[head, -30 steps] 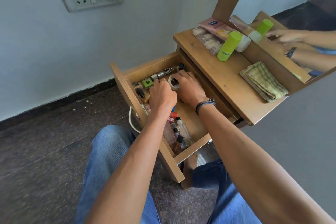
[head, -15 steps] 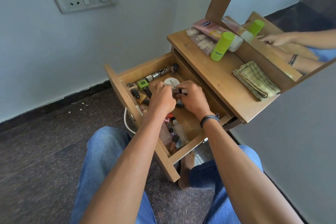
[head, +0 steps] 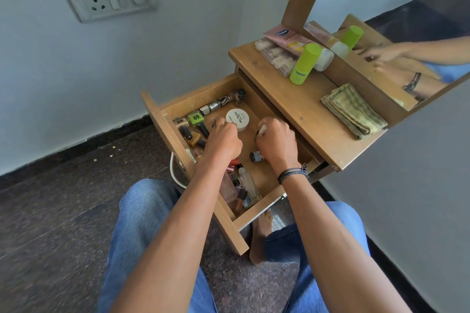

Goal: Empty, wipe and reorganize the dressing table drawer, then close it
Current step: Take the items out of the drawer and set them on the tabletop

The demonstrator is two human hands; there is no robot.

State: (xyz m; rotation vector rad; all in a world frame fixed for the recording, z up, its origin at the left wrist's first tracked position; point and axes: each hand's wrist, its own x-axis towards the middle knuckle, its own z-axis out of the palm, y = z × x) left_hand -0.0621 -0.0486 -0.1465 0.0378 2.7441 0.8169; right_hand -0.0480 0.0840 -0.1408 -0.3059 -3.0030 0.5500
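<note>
Grey wall behind wooden counter; folded cloth there, parked for wiping. Drawer pulled out, crowded with bottles. Reaches in: right grip pinching small pale item, likely for removal; left grip curled, cannot tell round what.

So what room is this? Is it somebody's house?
Probably a bedroom at home. There's a dressing table with a mirror, its drawer full of nail polish and little bottles, and a wall socket.
</note>
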